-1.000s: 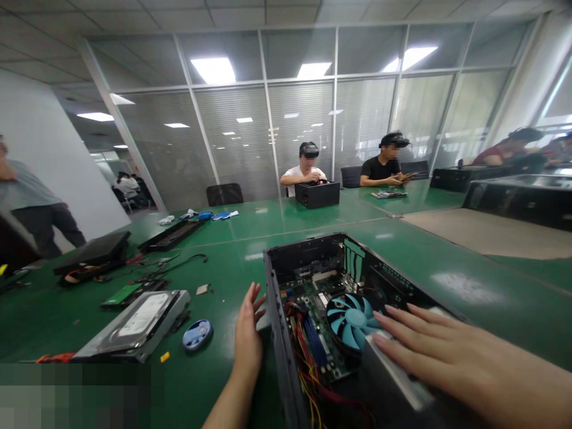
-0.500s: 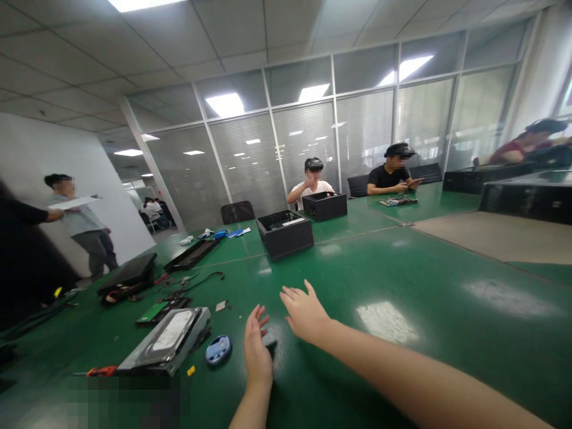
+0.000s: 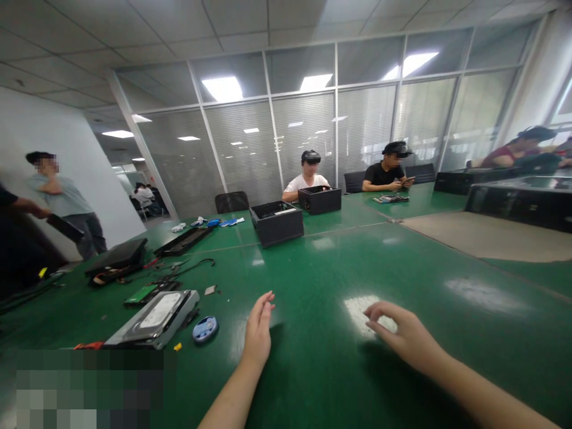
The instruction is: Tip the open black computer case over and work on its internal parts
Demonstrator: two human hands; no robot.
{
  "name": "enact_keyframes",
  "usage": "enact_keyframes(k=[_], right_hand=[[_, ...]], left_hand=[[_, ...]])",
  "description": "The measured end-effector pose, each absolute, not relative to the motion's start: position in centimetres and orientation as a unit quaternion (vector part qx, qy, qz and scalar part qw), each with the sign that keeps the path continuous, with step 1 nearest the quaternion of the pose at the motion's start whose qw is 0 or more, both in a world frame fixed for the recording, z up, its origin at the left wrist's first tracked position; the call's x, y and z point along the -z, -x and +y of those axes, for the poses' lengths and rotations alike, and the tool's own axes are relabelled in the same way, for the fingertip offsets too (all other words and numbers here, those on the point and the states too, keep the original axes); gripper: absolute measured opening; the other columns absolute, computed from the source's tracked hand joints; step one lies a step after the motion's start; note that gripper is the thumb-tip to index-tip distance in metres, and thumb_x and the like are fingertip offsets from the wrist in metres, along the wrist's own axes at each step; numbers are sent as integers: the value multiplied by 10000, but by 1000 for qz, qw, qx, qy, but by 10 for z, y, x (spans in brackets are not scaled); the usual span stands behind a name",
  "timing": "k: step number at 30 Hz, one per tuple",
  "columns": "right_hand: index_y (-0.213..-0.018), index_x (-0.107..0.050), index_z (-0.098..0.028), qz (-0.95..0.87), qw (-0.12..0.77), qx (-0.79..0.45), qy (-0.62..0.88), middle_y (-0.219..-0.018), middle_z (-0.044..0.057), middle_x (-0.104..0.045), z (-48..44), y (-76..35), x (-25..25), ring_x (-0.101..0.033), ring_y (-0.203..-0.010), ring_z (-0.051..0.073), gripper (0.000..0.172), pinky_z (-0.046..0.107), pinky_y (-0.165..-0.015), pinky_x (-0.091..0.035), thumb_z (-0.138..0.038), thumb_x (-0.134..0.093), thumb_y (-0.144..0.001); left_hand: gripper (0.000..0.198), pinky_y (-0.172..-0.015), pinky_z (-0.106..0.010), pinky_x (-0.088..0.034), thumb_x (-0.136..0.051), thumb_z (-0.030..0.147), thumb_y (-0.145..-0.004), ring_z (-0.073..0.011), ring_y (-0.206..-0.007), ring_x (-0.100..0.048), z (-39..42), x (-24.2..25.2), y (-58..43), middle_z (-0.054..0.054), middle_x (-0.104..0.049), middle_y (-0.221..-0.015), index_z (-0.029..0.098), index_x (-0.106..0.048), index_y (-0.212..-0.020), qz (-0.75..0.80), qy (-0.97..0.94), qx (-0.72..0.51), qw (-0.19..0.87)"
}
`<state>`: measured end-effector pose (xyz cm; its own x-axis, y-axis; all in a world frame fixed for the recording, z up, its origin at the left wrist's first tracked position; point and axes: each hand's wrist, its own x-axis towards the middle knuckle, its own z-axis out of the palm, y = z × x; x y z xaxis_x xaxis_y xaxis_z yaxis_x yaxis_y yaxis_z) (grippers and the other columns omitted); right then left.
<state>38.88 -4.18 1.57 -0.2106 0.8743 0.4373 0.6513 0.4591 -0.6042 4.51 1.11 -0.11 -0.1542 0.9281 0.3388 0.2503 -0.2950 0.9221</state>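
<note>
My left hand (image 3: 259, 330) is held over the green table (image 3: 313, 381), fingers stretched out and nothing in it. Well to its right, my right hand (image 3: 404, 333) hovers with curved fingers, the thumb apart from them and the space between empty. Nearest to my left hand is a round blue dish (image 3: 205, 329) that seems to hold small bits. Left of the dish lies a silver hard drive (image 3: 163, 310) with a white label. A small yellow piece (image 3: 177, 347) and a small silver square piece (image 3: 210, 290) lie near them.
A green circuit board (image 3: 145, 293), cables (image 3: 192, 266) and a black tray-like panel (image 3: 185, 240) lie at the left. Two open black computer cases (image 3: 279, 229) stand farther back. Several people sit or stand around; a beige sheet (image 3: 500, 235) covers the right.
My right hand has moved right, away from my left hand, and its fingers have curled. The left hand's fingers have drawn closer together. The view has shifted slightly.
</note>
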Motion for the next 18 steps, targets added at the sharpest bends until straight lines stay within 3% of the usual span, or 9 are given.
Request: enact_keyframes(k=[3, 6, 9, 12, 15, 18], right_hand=[[-836, -618, -215, -740, 434, -87, 507, -1059, 89, -668, -17, -405, -6, -634, -1019, 234, 191, 420, -920, -493, -375, -552, -915], [-1008, -635, -217, -730, 459, -20, 507, -1193, 114, -622, -6, -419, -8, -596, -1110, 255, 219, 445, -972, -470, -401, -598, -895], [-1205, -578, -215, -707, 484, 65, 511, -1273, 131, -586, -11, -432, -29, -551, -1188, 273, 393, 463, -1026, -437, -421, -628, -874], [-1278, -542, -189, -683, 479, 150, 531, -1294, 140, -579, -7, -450, -64, -523, -1224, 277, 475, 456, -1069, -398, -452, -596, -886], [-1323, -523, -137, -676, 382, 198, 598, -1354, 180, -545, 22, -477, -99, -492, -1263, 318, 607, 472, -1070, -384, -553, -553, -882], [-1269, -569, -87, -697, 191, 148, 676, -1281, 223, -600, 59, -504, -124, -566, -1173, 361, 701, 481, -968, -449, -653, -509, -859]], left_hand=[[504, -984, -441, -468, -437, 545, -938, -235, -1062, -652, 10, 1, -42, -128, -632, -1295, 197, -594, -1267, 523, -579, -552, 292], [523, -1000, -460, -459, -425, 557, -937, -239, -1059, -652, 12, 2, -38, -130, -627, -1303, 196, -578, -1283, 532, -580, -544, 292], [535, -991, -475, -467, -444, 569, -923, -256, -1060, -654, 15, 3, -37, -135, -631, -1297, 195, -579, -1281, 531, -583, -539, 296], [543, -989, -482, -470, -462, 574, -911, -267, -1060, -656, 17, 4, -38, -137, -637, -1284, 193, -583, -1279, 528, -589, -533, 302], [542, -998, -481, -463, -459, 568, -915, -265, -1066, -652, 18, 5, -38, -132, -635, -1283, 196, -572, -1293, 525, -596, -524, 307], [540, -992, -480, -464, -450, 570, -916, -263, -1060, -653, 19, 5, -38, -127, -632, -1283, 201, -569, -1293, 532, -596, -519, 304]])
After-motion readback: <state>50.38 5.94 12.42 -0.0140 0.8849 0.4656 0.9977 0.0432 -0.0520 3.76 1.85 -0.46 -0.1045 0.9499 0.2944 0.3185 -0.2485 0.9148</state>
